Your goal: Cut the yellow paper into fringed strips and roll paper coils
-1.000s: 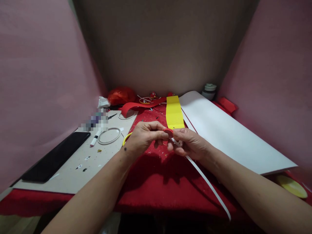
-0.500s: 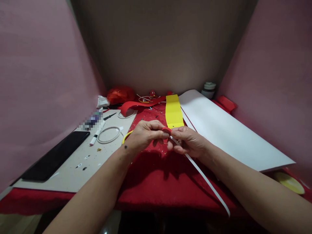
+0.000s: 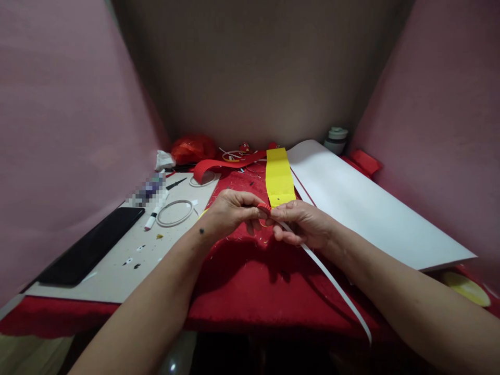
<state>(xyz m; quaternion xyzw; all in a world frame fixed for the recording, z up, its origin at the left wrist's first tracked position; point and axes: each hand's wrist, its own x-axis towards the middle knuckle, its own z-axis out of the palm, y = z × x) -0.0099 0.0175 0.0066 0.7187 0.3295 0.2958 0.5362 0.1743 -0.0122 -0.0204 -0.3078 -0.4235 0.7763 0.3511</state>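
Both hands meet over the red cloth (image 3: 250,286) at the middle of the table. My left hand (image 3: 230,212) pinches a small red paper coil (image 3: 264,208) between thumb and fingers. My right hand (image 3: 302,224) is closed on the same coil from the right, and on a long white paper strip (image 3: 332,284) that trails from the coil down toward the near right edge. A yellow corrugated strip (image 3: 278,179) lies just beyond the hands.
A grey board (image 3: 117,265) on the left carries a black phone (image 3: 91,245), a white paper ring (image 3: 174,212), a marker (image 3: 153,217) and small scraps. A large white sheet (image 3: 367,208) lies on the right. Red corrugated strip (image 3: 219,167), red bag (image 3: 193,148) and jar (image 3: 336,138) stand at the back.
Both hands have stayed together on the coil, shifting slightly up and away; the fingers have turned a little around the coil. The view has tipped slightly.
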